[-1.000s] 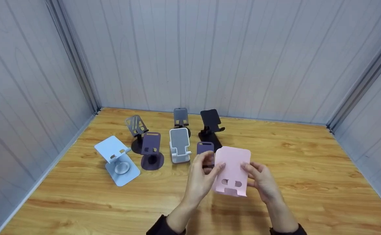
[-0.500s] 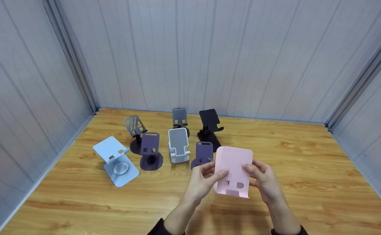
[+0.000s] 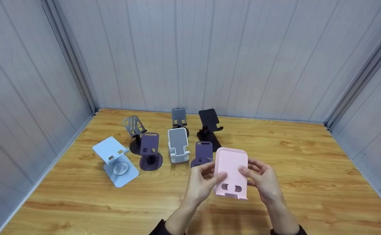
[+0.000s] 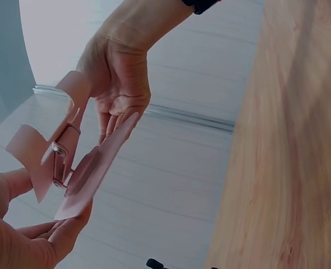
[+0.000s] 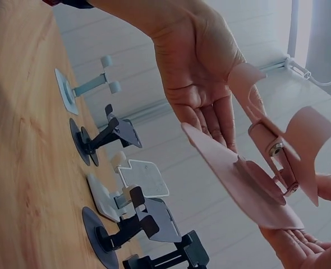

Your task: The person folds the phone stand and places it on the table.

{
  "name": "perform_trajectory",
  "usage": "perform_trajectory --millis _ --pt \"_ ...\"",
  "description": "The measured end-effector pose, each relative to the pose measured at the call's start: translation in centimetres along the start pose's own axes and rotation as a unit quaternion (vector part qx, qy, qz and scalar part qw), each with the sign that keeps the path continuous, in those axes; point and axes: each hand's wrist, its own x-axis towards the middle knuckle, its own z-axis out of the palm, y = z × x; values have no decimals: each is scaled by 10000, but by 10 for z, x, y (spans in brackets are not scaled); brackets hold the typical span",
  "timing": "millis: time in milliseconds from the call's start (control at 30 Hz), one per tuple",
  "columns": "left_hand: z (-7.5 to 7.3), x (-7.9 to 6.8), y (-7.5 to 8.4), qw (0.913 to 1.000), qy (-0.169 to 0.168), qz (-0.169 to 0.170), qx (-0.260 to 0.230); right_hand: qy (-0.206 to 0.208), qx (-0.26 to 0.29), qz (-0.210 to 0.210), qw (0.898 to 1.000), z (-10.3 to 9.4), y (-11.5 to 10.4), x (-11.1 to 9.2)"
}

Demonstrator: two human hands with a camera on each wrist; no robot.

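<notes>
While the wood-grained table (image 3: 308,182) spreads across the lower half of my head view, pale panelled walls close it in: a back wall (image 3: 242,49), a left wall (image 3: 21,98) and a right wall (image 3: 376,140), with a grey metal strip (image 3: 74,62) running down the left corner. The tabletop is yellowish brown with darker streaks and knots, and I see soft shadows on it near the front edge of the view.

Above that surface, clear of it, I have the pink stand (image 3: 231,166) between both hands. The left hand (image 3: 201,184) grips one side, thumb on the front panel and fingers bent behind; the right hand (image 3: 265,182) grips the other side likewise. My wrist views show the stand's hinge and base from the side.

Further back and leftward on the wood stand a light blue stand (image 3: 109,149), a slotted stand (image 3: 134,126), two purple stands (image 3: 149,143), a white-framed stand (image 3: 178,141), a grey stand (image 3: 179,115) and a black stand (image 3: 209,120), the last two nearest the back wall.
</notes>
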Motion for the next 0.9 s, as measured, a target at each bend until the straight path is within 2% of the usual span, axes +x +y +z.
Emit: perform_trajectory --millis 300,433,533,633,700,900 --pt "4 -2 -2 9989 462 36 -45 12 -123 -65 9999 3 1 -1" --pt "9 -4 -4 9960 866 193 -57 124 -678 -387 9969 3 -3 -3" --pt "11 -4 -4 9926 1179 280 32 325 -1248 -689 9893 2 -6 -6" --pt "11 -5 -5 9900 1389 241 39 343 -1499 -674 9858 0 -8 -9" --pt "12 -5 -5 9895 1430 185 14 122 -1512 -532 9870 0 -7 -9" --pt "14 -4 -8 9907 1360 45 28 -951 -1086 -306 9891 -4 0 -6"
